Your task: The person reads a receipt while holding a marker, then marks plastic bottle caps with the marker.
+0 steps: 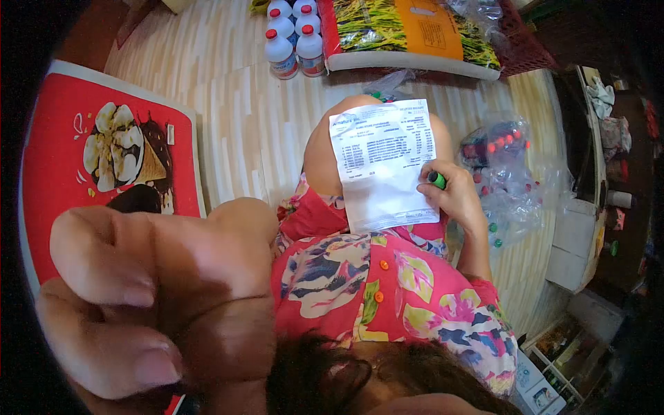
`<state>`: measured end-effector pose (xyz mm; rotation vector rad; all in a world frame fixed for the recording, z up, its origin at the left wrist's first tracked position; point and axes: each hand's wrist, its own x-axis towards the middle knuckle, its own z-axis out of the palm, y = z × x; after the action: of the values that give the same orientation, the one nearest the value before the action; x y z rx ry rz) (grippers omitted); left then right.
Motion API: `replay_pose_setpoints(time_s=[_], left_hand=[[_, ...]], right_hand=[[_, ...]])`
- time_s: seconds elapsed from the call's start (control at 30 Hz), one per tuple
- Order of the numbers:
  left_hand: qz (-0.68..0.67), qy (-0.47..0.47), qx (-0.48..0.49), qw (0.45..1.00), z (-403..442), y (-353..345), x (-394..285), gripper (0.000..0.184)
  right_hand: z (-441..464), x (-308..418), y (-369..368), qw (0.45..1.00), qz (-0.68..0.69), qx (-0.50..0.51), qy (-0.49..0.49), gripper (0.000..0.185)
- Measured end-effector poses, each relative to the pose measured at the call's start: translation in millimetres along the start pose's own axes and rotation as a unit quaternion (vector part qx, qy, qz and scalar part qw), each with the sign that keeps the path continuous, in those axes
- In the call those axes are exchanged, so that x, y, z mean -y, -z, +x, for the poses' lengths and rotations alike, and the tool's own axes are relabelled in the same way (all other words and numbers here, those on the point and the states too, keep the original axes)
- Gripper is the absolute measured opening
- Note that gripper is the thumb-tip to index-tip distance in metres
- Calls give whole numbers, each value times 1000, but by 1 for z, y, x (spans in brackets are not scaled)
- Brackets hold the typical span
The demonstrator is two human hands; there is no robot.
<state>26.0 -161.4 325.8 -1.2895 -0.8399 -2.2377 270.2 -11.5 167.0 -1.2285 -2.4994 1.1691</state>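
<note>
White paper (387,197) over our knees (321,155)

Our right hand (453,197) pinches the paper's right edge and grips a green-ended marker (436,180). Our left hand (166,277) curls, large and close; we cannot tell whether it holds anything. Open floor (232,155) separates our knees from the red panel (55,138); wrapped bottles (508,142) sit right, a sack (366,28) ahead.

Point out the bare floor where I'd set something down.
Widest: floor between the red panel and the knees, up to the white bottles. Smaller: between the sack and bagged bottles. Crowded: beside the right hand, where the bagged bottles spread.
</note>
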Motion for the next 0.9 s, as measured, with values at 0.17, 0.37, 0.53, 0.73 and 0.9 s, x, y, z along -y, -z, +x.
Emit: replay_pose_setpoints(time_s=[0.17, 0.37, 0.53, 0.73, 0.9], left_hand=[[-39, -25, -98, 994, -5, -3, 2, 14], [-32, -27, -112, 993, -10, -6, 4, 10], [-55, -44, -134, 989, -10, -7, 5, 7], [-61, -72, -122, 988, -6, -8, 7, 5], [-37, -141, -87, 985, 20, -1, 17, 6]], right_hand=[[1, -2, -1, 999, -12, -25, 16, 21], [1, -2, -2, 1000, 19, -14, 5, 20], [-2, 1, 4, 999, 25, -34, 29, 17], [-23, 44, 50, 940, 6, -296, 170, 13], [-46, 84, 104, 754, -7, -467, 461, 23]])
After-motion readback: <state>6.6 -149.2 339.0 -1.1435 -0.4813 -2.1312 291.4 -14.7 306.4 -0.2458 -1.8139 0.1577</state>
